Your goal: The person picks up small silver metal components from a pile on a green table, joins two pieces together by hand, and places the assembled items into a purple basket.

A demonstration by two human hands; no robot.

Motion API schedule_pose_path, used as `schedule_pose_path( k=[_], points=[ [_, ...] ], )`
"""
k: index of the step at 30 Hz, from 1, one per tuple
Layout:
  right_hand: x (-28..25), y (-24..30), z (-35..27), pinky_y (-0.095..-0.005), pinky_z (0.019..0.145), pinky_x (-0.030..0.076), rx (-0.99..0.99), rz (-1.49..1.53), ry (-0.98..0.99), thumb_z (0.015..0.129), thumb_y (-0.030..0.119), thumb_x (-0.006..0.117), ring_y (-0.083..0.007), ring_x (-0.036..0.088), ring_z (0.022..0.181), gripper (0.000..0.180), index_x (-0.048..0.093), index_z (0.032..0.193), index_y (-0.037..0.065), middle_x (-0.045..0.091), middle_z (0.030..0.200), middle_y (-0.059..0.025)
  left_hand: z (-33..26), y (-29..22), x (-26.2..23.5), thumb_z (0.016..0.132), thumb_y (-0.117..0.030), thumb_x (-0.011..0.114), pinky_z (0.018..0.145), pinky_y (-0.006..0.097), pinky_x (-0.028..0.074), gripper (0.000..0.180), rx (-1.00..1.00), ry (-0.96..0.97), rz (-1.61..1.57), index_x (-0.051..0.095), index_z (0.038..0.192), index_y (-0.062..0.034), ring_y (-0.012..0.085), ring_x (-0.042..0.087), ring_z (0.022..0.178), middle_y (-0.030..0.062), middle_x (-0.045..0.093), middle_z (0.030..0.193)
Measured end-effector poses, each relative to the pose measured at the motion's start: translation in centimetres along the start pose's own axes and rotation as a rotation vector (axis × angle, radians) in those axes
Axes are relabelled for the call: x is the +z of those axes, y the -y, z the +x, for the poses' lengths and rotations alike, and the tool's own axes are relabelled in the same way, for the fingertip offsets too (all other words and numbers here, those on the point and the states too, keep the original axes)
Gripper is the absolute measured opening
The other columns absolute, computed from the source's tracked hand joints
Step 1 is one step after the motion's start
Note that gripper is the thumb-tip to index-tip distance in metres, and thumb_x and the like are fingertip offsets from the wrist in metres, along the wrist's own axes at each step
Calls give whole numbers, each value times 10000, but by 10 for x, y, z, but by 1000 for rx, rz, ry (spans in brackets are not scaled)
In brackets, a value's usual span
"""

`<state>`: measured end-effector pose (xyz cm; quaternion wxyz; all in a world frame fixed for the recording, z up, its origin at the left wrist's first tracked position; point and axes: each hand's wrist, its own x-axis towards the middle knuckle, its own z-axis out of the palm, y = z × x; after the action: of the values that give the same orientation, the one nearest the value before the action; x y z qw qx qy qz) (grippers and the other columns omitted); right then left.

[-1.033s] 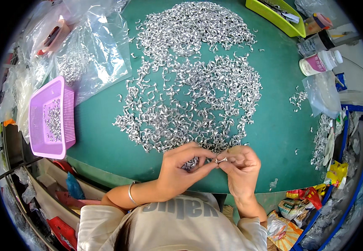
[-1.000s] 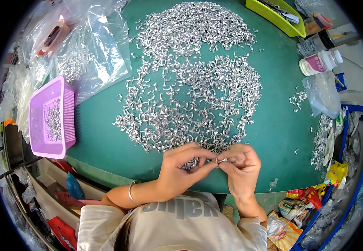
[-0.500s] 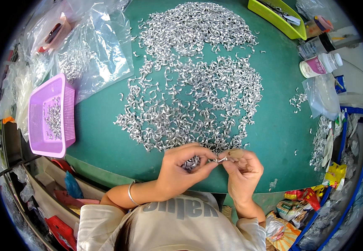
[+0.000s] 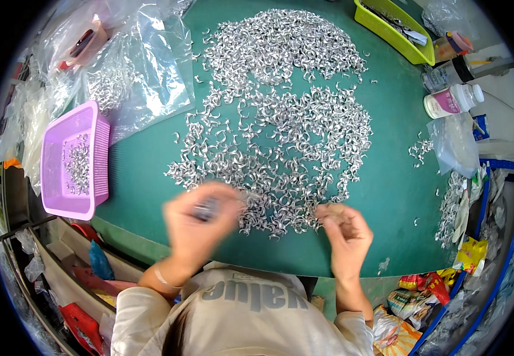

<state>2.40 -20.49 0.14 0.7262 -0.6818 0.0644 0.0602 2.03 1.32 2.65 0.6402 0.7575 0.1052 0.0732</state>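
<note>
Many small, shiny, curved metal pieces (image 4: 281, 44) lie spread over the green tabletop (image 4: 399, 178), heaped thickest at the far side. My left hand (image 4: 202, 219), smeared by motion, is over the near left edge of the spread. Its fingers curl round a clump of the same silvery pieces, partly visible in the hollow of the hand. At the near right edge of the spread, my right hand (image 4: 346, 228) has thumb and fingertips pressed together among the pieces. What they pinch, if anything, is too small to make out.
A purple basket (image 4: 101, 163) at left contains more pieces, beside clear plastic bags (image 4: 162, 71). A yellow-green tray (image 4: 381, 21) stands far right, near a white bottle (image 4: 447, 101) and other containers. Loose pieces (image 4: 449, 207) lie along the right side, near a blue frame (image 4: 506, 164).
My hands, together over one piece before, have parted. The left has swung left with its clump; the right has moved slightly up to the pieces. The view has shifted slightly.
</note>
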Motion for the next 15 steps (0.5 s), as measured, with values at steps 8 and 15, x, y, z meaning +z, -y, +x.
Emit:
schedule_pose_path(
  k=[8, 15],
  points=[
    [-25, 2, 50, -334, 689, 391, -491, -1033, 8, 710, 38, 652, -255, 496, 812, 213, 615, 919, 28, 558, 901, -101, 31, 34, -219, 787, -136, 658, 516, 136, 302, 203, 169, -1001, 610, 654, 922, 16, 12, 432, 588, -2, 584, 711],
    [-9, -16, 31, -349, 695, 351, -538, -1054, 183, 679, 30, 651, -235, 479, 807, 212, 611, 885, 56, 535, 899, -55, 19, 32, -143, 832, -173, 606, 406, 150, 233, 202, 18, -687, 200, 640, 937, -3, -10, 352, 455, -45, 532, 619]
  ],
)
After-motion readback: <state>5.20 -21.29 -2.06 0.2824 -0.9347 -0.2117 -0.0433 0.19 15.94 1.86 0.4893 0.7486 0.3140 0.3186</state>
